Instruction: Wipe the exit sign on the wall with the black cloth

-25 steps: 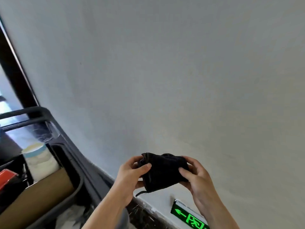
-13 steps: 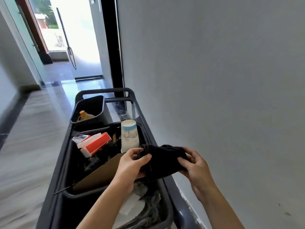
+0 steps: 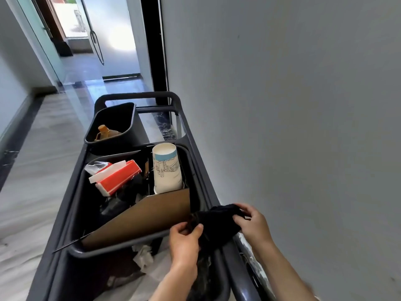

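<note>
The black cloth (image 3: 217, 223) is bunched between both my hands, low in the view over the right edge of a dark cart. My left hand (image 3: 184, 240) pinches its left end with thumb and fingers. My right hand (image 3: 252, 224) grips its right end, close to the grey wall (image 3: 293, 105). The exit sign is out of view.
The dark cart (image 3: 191, 135) stands along the wall and holds a bin with a paper cup (image 3: 167, 168), a red and white box (image 3: 117, 177), a cardboard sheet (image 3: 143, 220) and crumpled tissue. A smaller bin (image 3: 112, 124) holds a brown bottle. A corridor floor runs left toward glass doors.
My view has swung from the wall and the green exit sign to the cart and corridor. Both hands keep hold of the cloth and have lowered over the cart's right edge.
</note>
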Demonstrator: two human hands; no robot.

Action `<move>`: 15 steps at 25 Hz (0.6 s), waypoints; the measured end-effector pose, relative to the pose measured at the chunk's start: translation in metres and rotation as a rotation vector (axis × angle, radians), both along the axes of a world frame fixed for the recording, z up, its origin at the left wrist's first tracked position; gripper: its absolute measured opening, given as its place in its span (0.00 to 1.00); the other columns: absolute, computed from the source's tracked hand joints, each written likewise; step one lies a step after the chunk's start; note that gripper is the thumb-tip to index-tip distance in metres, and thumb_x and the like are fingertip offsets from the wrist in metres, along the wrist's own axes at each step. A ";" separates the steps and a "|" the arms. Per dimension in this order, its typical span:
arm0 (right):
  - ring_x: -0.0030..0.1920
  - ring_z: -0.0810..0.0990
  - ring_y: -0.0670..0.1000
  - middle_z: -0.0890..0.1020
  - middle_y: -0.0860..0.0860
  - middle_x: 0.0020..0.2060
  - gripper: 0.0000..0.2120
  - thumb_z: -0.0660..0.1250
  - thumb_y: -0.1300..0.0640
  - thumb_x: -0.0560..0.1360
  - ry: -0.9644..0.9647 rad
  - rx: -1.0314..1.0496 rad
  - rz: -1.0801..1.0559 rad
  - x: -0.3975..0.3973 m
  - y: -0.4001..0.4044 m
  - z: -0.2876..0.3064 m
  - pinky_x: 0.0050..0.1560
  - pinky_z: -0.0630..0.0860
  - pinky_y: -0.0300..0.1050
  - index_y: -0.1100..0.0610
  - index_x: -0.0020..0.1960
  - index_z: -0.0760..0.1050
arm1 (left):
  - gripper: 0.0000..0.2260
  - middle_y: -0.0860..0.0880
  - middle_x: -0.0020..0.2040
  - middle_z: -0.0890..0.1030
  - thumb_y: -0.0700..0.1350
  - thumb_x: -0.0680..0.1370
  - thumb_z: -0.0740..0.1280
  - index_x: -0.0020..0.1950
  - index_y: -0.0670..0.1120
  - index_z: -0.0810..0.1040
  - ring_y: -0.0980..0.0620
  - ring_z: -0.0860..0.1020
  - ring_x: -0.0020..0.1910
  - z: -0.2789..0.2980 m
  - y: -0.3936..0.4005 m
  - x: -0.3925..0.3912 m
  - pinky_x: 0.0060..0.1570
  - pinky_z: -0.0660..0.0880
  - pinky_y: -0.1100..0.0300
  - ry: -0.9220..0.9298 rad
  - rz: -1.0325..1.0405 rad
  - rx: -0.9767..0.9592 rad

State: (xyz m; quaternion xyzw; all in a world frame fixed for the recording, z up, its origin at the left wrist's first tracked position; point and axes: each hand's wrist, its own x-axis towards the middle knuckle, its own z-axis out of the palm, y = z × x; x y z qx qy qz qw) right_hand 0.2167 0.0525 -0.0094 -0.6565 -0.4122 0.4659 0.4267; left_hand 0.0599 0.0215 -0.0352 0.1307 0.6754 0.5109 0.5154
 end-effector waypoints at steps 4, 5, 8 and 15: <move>0.47 0.83 0.52 0.85 0.51 0.48 0.15 0.70 0.64 0.73 -0.036 -0.062 -0.025 0.005 0.000 -0.028 0.54 0.80 0.57 0.42 0.44 0.79 | 0.11 0.45 0.48 0.82 0.41 0.73 0.77 0.46 0.50 0.75 0.48 0.81 0.46 -0.015 -0.004 0.005 0.48 0.77 0.52 0.137 0.007 -0.022; 0.48 0.83 0.52 0.84 0.50 0.47 0.15 0.70 0.63 0.73 -0.026 -0.079 -0.018 0.006 0.000 -0.031 0.53 0.81 0.58 0.41 0.44 0.80 | 0.10 0.43 0.48 0.83 0.41 0.73 0.77 0.46 0.49 0.76 0.46 0.81 0.47 -0.016 -0.005 0.004 0.51 0.78 0.49 0.152 0.001 -0.022; 0.50 0.83 0.51 0.84 0.48 0.49 0.14 0.69 0.60 0.73 -0.014 -0.091 -0.005 0.005 0.002 -0.036 0.53 0.81 0.58 0.40 0.45 0.80 | 0.10 0.43 0.49 0.83 0.42 0.73 0.77 0.48 0.46 0.77 0.44 0.81 0.49 -0.014 -0.004 0.001 0.58 0.79 0.44 0.161 -0.029 -0.016; 0.56 0.76 0.47 0.76 0.47 0.60 0.22 0.67 0.48 0.75 -0.258 -0.010 -0.030 0.011 -0.019 0.010 0.54 0.71 0.42 0.49 0.67 0.71 | 0.06 0.48 0.53 0.80 0.43 0.79 0.70 0.49 0.55 0.77 0.56 0.79 0.48 0.036 -0.022 -0.026 0.52 0.74 0.56 0.442 -0.132 0.287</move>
